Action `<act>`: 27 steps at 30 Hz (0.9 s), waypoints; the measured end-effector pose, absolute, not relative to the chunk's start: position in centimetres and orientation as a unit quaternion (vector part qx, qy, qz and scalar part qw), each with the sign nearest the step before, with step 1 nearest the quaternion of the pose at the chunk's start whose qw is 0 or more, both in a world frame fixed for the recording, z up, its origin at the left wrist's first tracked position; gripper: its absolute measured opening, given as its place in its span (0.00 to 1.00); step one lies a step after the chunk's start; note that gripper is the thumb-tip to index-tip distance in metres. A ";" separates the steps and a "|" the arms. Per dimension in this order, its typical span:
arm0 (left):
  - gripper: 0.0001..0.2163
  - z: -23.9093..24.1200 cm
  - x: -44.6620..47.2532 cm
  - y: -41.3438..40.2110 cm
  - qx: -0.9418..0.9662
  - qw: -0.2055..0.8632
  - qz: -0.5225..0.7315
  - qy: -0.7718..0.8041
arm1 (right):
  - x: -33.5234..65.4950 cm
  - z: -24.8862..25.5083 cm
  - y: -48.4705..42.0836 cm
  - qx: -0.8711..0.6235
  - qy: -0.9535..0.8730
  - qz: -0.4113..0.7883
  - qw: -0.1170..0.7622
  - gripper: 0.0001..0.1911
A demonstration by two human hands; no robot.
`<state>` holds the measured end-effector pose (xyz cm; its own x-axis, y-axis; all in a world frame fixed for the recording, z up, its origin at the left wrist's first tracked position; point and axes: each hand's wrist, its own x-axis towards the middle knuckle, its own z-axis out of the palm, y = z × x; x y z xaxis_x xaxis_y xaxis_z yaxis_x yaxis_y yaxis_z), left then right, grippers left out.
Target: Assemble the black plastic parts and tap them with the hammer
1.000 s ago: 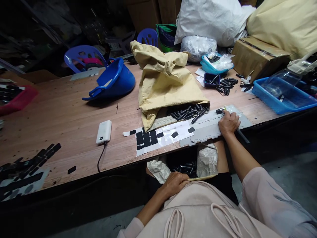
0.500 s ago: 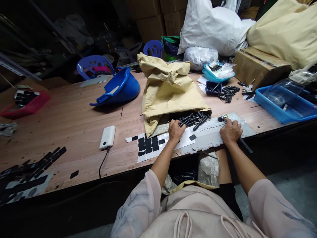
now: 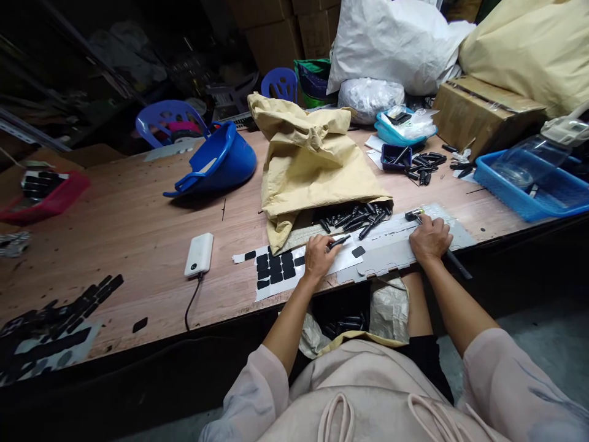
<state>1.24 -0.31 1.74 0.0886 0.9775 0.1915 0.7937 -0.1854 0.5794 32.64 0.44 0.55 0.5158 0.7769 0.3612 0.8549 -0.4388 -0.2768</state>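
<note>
Between the fingers of my left hand (image 3: pixel 318 256) is a slim black pen-like tube (image 3: pixel 340 241), held over a white sheet with black stickers (image 3: pixel 275 267). My right hand (image 3: pixel 431 239) is wrapped around a small hammer (image 3: pixel 457 264); its head (image 3: pixel 414 215) rests on or just above a grey-white board (image 3: pixel 386 252). Behind my left hand, a pile of similar black tubes (image 3: pixel 356 216) spills from the mouth of a yellow sack (image 3: pixel 317 166). One loose black sticker (image 3: pixel 358 252) lies between my hands. More black tubes (image 3: pixel 345 324) fill an opened sack on my lap.
A white power bank (image 3: pixel 199 253) with a cable lies to the left, below a blue scoop-like basin (image 3: pixel 216 161). On the right stand a blue basket (image 3: pixel 515 196), a small dark tray (image 3: pixel 396 158) beside scattered tubes, and a cardboard box (image 3: pixel 483 116). The table's front edge runs below my hands.
My left hand has drawn back from the pile toward the lower left, with a black tube in its fingers. My right hand stays in place with the hammer.
</note>
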 end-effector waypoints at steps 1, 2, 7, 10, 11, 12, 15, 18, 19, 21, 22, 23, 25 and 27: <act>0.03 1.5 1.2 -1.0 0.726 0.180 0.263 0.610 | 32.6 0.6 0.4 -0.844 -0.483 -0.088 0.215 0.22; 0.04 1.3 1.3 -1.5 0.728 0.189 0.255 0.608 | 32.5 0.6 0.4 -0.846 -0.481 -0.086 0.215 0.22; 0.05 0.5 1.4 -2.0 0.715 0.217 0.256 0.613 | 32.4 1.2 0.4 -0.853 -0.471 -0.068 0.215 0.22; 0.06 0.5 1.3 -1.7 0.708 0.233 0.268 0.610 | 32.7 1.9 0.4 -0.857 -0.464 -0.038 0.221 0.22; 0.06 0.6 1.3 -1.6 0.704 0.238 0.272 0.611 | 32.7 2.1 0.3 -0.858 -0.460 -0.026 0.229 0.22; 0.06 0.6 1.3 -1.6 0.699 0.243 0.274 0.613 | 32.6 2.2 0.1 -0.856 -0.457 -0.017 0.243 0.22; 0.06 0.7 1.5 -1.6 0.686 0.257 0.283 0.619 | 31.2 2.4 -1.2 -0.810 -0.485 -0.010 0.330 0.23; 0.07 0.9 1.7 -1.5 0.673 0.269 0.289 0.625 | 27.8 2.4 -3.1 -0.695 -0.578 0.031 0.427 0.21; 0.07 0.9 1.7 -1.5 0.670 0.271 0.289 0.628 | 26.3 2.4 -3.7 -0.656 -0.608 0.062 0.443 0.20; 0.07 0.9 1.7 -1.5 0.667 0.274 0.288 0.630 | 23.5 2.3 -4.7 -0.607 -0.648 0.101 0.449 0.19; 0.07 0.9 1.7 -1.5 0.669 0.274 0.288 0.628 | 22.2 2.2 -5.1 -0.595 -0.663 0.113 0.441 0.19; 0.07 0.9 1.7 -1.4 0.671 0.273 0.289 0.626 | 21.2 2.2 -5.4 -0.588 -0.675 0.120 0.430 0.19; 0.07 0.8 1.7 -1.4 0.674 0.271 0.290 0.623 | 19.8 2.1 -5.8 -0.587 -0.695 0.123 0.398 0.19; 0.07 0.7 1.7 -1.5 0.672 0.268 0.291 0.626 | 19.1 2.1 -5.9 -0.590 -0.710 0.116 0.367 0.19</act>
